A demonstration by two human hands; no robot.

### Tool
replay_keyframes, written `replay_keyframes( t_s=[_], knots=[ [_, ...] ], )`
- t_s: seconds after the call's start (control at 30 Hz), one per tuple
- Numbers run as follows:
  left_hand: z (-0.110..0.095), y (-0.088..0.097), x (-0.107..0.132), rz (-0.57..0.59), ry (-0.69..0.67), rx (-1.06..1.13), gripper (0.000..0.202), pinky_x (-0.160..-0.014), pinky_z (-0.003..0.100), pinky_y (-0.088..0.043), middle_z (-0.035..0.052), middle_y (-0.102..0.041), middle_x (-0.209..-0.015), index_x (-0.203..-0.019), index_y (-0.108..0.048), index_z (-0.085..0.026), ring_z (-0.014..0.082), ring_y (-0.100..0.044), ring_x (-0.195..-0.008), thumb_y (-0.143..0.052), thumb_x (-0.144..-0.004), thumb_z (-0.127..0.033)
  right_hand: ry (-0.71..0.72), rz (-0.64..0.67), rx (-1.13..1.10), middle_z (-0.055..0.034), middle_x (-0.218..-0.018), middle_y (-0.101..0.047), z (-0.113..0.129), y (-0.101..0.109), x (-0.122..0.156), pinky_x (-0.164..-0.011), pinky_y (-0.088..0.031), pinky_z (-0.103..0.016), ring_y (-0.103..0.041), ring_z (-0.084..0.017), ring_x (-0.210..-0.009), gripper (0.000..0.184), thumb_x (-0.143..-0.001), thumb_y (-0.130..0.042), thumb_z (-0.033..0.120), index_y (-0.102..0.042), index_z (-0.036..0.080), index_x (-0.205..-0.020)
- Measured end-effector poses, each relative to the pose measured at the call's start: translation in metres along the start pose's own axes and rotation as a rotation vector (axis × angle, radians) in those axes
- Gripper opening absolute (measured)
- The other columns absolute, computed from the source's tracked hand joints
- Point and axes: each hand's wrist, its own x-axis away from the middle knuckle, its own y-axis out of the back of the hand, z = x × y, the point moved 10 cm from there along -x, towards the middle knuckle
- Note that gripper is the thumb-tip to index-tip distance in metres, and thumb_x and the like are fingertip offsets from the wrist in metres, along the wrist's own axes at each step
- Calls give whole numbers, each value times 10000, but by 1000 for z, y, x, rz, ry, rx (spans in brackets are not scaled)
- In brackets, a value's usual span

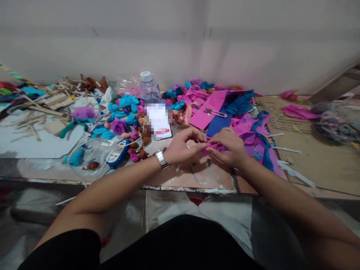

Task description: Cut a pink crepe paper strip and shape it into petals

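Just above the table's front part, my left hand [187, 147] and my right hand [229, 148] meet fingertip to fingertip. Between them they pinch a small piece of bright pink crepe paper [208, 144], bunched up and partly hidden by the fingers. A watch with a metal band [161, 159] is on my left wrist. Behind my hands lie folded pink paper [204, 112] and a dark blue sheet [218, 125]. Thread snips [216, 113] rest on these sheets. Crumpled purple and pink paper [247, 131] lies by my right hand.
A phone [160, 122] stands beyond my left hand, near a clear plastic bottle [150, 86]. Paper flowers [119, 126] in several colours crowd the left, with a blue device [118, 153] and its cable. Wooden sticks [50, 105] pile up further left. Brown cardboard [317, 157] covers the right side.
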Motion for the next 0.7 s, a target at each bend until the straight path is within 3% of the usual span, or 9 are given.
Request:
replay_keyframes(
  t_s=[0.17,0.33,0.53,0.7],
  knots=[
    [-9,-4,-1,59,-85,-88,191,-883,328,-571,89,-786,-1006,-1030,-760,-186,185,-730,-948,-752,-941,-355,19,-5,-15,-52,-834,-779,0,0,1,-805,-456,-408,-701,-212,-762,192,-977,-722,399,-689,213,-950],
    [-17,-7,3,96,-239,-225,288,-994,414,-549,108,-734,-1194,-1245,-762,-261,225,-692,-1112,-712,-967,-320,-9,5,-20,-49,-802,-765,-4,-1,2,-825,-466,-416,-697,-218,-753,240,-972,-721,445,-686,218,-903],
    [-25,-12,7,108,-321,-301,190,-922,363,-557,104,-712,-1135,-1147,-770,-234,205,-686,-1056,-662,-994,-267,19,6,-62,-42,-819,-782,-1,-1,1,-828,-469,-399,-707,-199,-746,226,-985,-717,436,-699,217,-933],
    [-27,-17,7,122,-325,-307,169,-960,390,-555,110,-711,-1151,-1144,-728,-223,215,-677,-1094,-619,-1021,-264,18,7,-83,-33,-795,-771,-2,-3,2,-836,-470,-395,-708,-197,-743,235,-971,-737,440,-701,214,-918]
  ],
)
